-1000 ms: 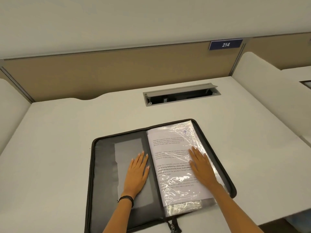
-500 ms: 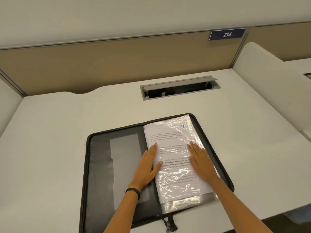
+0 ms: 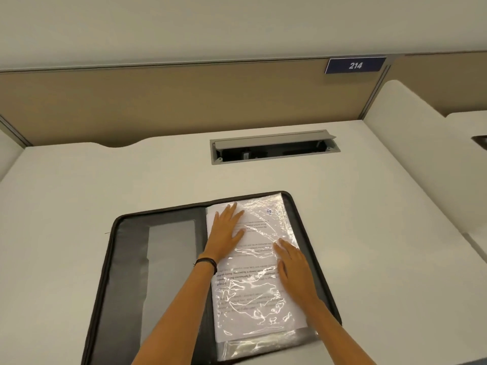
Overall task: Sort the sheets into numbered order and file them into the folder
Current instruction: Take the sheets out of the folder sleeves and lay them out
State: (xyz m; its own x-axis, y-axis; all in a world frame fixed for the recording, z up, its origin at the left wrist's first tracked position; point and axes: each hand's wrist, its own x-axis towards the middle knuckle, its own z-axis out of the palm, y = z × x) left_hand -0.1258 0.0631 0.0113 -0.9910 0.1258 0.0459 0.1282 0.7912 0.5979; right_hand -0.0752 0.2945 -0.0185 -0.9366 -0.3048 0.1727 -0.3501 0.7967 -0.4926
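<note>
folder: open black zip-edged folder point(image 3: 168, 259) lay on the white desk point(image 3: 382, 233).
sheets: printed sheets in clear plastic sleeves point(image 3: 258, 293) filled its right half.
hands: left hand point(image 3: 224, 233) and right hand point(image 3: 296, 270) pressed flat on them, fingers straight.

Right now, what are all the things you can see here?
desk: one, white, under everything
partition: one, tan, along the desk's far edge
number plate: one, blue, reads 214, at the top right of the partition
cable hatch: one, grey, lid open, set in the desk behind the folder
zip folder: one, black, open flat on the desk
sleeved sheets: a stack, count unclear, white paper under clear plastic, on the folder's right half
wristband: one, black, on the left wrist
left hand: flat on the upper left of the sheets
right hand: flat on the sheets' right side
</note>
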